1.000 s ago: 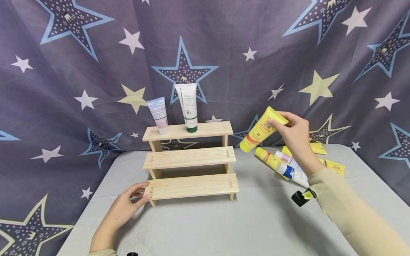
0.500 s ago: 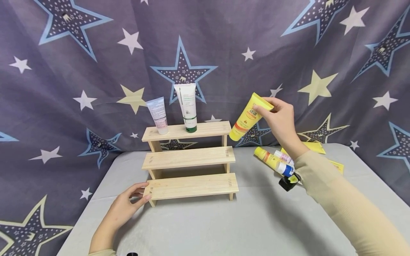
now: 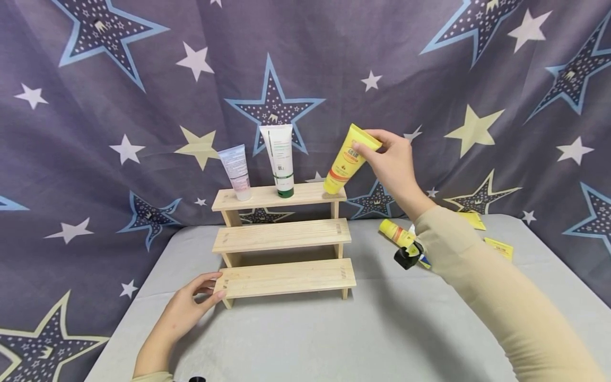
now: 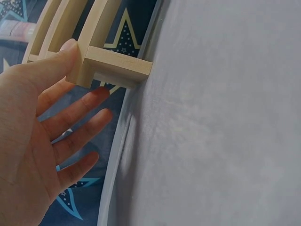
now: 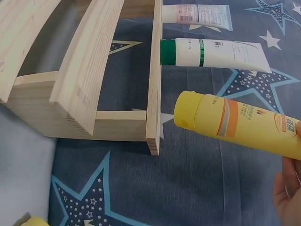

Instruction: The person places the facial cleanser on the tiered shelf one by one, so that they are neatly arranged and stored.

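A three-step wooden display stand (image 3: 281, 233) stands on the grey cloth. My left hand (image 3: 179, 313) holds the left end of its lowest step between thumb and index finger; the other fingers are spread apart in the left wrist view. My right hand (image 3: 393, 164) pinches a yellow tube (image 3: 348, 162) by its flat end. The tube tilts, cap down, at the right end of the top step. In the right wrist view, a small gap separates its yellow cap (image 5: 186, 110) from that step. A pink-and-blue tube (image 3: 236, 172) and a white tube with a green cap (image 3: 278, 162) stand on the top step.
Right of the stand, another yellow tube (image 3: 396, 232) lies with other tubes partly hidden by my right arm. Yellow packets (image 3: 499, 249) lie farther right. A star-patterned curtain (image 3: 296, 32) hangs behind the stand.
My right hand has carried the yellow tube leftward and up, from beside the stand to over the right end of the top step. The left hand has stayed in place.
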{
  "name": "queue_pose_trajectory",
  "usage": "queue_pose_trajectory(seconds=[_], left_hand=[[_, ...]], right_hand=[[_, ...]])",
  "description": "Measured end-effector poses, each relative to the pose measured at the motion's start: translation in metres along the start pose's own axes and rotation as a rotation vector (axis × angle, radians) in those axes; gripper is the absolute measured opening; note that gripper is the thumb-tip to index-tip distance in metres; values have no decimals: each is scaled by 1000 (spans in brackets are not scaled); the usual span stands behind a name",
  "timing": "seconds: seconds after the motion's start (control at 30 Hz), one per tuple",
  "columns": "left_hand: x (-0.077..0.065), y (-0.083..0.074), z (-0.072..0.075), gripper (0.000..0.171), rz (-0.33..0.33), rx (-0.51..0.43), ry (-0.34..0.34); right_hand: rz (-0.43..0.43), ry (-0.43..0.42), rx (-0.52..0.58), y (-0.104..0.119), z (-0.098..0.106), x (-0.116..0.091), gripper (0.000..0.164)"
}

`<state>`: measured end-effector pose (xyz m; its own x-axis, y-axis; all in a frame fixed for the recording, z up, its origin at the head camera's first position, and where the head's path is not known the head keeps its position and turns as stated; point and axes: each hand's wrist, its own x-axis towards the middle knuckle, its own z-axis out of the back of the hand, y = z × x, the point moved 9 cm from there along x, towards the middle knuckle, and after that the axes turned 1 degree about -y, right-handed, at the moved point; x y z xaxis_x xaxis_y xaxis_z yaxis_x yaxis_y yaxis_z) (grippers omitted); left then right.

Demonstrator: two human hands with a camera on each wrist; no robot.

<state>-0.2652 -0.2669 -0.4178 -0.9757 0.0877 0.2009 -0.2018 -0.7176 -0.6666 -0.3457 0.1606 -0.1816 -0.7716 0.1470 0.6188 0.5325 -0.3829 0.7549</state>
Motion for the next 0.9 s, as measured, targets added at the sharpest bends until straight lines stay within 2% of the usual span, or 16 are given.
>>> queue_pose_trajectory(seconds=[0.43,0.9], left_hand=[[1,1,-1,45,0,-7,5],[0,2,-1,45,0,0,2]], right_hand=[[-4,40,-86,-1,-29,10,31],[-76,103,-143,-6,-42,18,33]])
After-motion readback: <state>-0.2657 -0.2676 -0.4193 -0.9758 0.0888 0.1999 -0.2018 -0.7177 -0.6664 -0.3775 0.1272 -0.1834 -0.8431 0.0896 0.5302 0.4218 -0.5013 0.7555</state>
